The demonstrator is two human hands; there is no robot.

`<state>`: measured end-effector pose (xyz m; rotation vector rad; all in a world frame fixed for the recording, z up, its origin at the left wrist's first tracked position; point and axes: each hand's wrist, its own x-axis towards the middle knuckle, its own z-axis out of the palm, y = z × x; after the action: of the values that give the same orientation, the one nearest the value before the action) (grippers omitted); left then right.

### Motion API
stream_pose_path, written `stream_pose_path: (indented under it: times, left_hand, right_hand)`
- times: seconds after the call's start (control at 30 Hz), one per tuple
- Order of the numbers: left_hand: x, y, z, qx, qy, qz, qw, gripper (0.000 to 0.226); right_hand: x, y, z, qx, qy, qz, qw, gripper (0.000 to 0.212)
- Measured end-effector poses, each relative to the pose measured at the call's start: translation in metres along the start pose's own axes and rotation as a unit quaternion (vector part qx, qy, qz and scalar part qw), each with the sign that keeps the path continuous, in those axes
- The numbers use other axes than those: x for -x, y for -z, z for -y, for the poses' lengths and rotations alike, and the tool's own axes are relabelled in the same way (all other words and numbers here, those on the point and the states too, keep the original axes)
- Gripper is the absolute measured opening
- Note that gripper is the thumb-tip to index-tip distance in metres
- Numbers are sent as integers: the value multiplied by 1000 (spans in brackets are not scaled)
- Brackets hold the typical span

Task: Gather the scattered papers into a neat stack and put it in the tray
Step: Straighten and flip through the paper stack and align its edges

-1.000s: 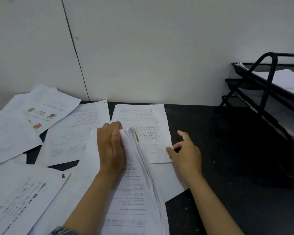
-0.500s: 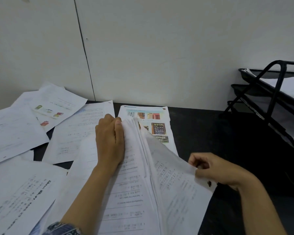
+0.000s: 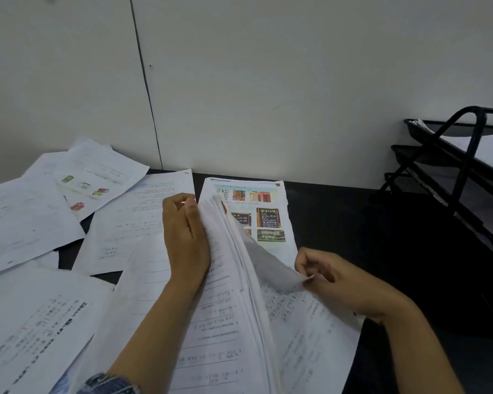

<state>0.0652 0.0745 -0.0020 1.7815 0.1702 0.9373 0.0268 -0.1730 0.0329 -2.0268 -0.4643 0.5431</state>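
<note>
Under left hand (image 3: 185, 237) stack (image 3: 228, 308), right hand (image 3: 333, 280) pinching sheet (image 3: 271, 265)

Two hands: left (image 3: 185, 237), right (image 3: 339, 280). One held stack (image 3: 228, 308). One tiered tray rack (image 3: 467, 177). Loose sheets: several, overlapping, uncountable.

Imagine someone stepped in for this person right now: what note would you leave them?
Left hand: grips the top edge of the gathered stack, tilted up off the desk.
Right hand: pinches the corner of a loose sheet, lifted beside the stack.
Colour page lies flat behind the stack; more sheets are scattered at left.
Tray stands at right, some paper already in it.
Done: part gathered. Left: add the pinched sheet, collect the rest, square up, put in tray.
</note>
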Motion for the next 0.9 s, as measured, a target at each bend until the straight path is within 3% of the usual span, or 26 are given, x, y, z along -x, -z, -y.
stream_pose_path:
  times: [0.1, 0.17, 0.2, 0.23, 0.3, 0.37, 0.4, 0.57, 0.7, 0.83, 0.9]
  left_hand:
    - [-3, -2, 0, 10, 38, -6, 999, 37]
    - [-1, -5, -1, 31, 64, 1, 997, 49]
    - [1, -5, -1, 43, 67, 6, 997, 50]
    - [2, -6, -1, 57, 66, 11, 996, 50]
    - [4, -5, -1, 94, 66, 13, 993, 50]
    - [5, -4, -1, 131, 73, 5, 989, 51]
    - [6, -4, 0, 142, 78, -4, 987, 51]
    - [8, -4, 3, 153, 62, -5, 986, 51]
    - [9, -4, 8, 148, 62, 0, 987, 51]
    - [9, -6, 7, 146, 53, -4, 988, 48]
    - [8, -6, 7, 144, 50, -9, 988, 48]
  right_hand:
    - [2, 3, -3, -63, -2, 47, 997, 24]
    - [3, 4, -2, -108, -15, 62, 992, 8]
    - [1, 4, -3, -120, -26, 49, 991, 17]
    - [-2, 4, -3, -137, -48, 5, 989, 29]
    - [-13, 2, -8, -122, -83, -168, 975, 38]
    - [-21, -3, -15, 17, -113, -345, 932, 30]
    - [-24, -8, -18, 88, -130, -381, 911, 28]
    - [-44, -42, -17, 237, -174, -345, 891, 36]
    - [-57, -44, -25, 158, -178, -344, 908, 34]
    - [-49, -31, -36, 99, -90, -362, 923, 25]
    - [-39, -14, -37, 89, -66, -323, 940, 20]
